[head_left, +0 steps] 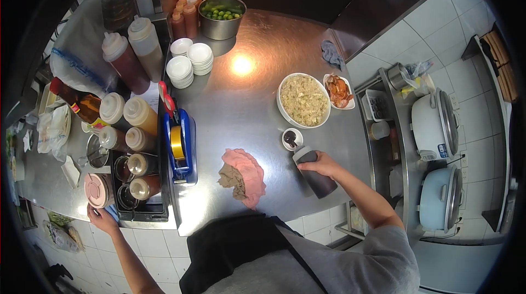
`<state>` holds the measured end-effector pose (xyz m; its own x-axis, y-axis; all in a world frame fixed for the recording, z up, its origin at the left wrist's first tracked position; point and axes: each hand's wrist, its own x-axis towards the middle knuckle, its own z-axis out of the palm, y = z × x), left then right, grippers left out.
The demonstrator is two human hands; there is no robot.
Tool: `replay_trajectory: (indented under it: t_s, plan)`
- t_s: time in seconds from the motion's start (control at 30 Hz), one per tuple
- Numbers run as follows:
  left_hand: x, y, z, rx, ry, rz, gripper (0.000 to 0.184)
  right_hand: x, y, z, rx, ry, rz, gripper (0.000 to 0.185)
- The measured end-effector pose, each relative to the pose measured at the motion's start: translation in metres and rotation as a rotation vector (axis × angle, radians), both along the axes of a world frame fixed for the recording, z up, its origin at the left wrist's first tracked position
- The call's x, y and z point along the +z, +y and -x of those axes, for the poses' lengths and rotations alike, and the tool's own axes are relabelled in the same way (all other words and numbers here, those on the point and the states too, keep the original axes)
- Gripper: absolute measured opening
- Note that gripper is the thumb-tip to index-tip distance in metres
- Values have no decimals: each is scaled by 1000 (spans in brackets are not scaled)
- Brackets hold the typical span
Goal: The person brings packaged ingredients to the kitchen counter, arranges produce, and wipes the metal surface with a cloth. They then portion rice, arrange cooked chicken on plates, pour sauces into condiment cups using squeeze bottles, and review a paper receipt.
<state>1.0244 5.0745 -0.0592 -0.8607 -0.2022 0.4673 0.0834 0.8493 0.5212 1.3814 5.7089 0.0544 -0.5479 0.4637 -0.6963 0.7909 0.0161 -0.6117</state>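
Observation:
My right hand (320, 165) is wrapped round a squeeze bottle (318, 180) of dark sauce. The bottle is tilted, its nozzle at a small white dish (292, 139) with dark sauce in it. Just behind the dish stands a large white bowl of fried rice (303, 100), and beside that a smaller white dish of browned meat pieces (338, 92). At the counter's front left edge my left hand (102, 219) rests with fingers apart, holding nothing I can see. It is close to a pink-lidded container (98, 190) and a blue cloth (113, 212).
A pink cloth (249, 176) with a brown rag (232, 179) lies on the steel counter. Left stand a blue tape dispenser (189, 154) and several sauce bottles (139, 113). Stacked white dishes (179, 71) and a metal pot of green limes (221, 24) are farther back. Rice cookers (433, 124) stand right.

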Motion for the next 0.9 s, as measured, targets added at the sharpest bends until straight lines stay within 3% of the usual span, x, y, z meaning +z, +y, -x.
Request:
replay_trajectory:
  t_s: [0.67,0.8,0.9]
  plan:
    - [12,14,-8,39,-16,-23,32,-12,2,-10,18,41,-121,70]
    - [-6,3,0,-57,86,-146,25,16,-10,5,50,200,-63,70]
    - [16,19,-9,-47,102,-97,24,71,-36,47,91,421,-44,75]
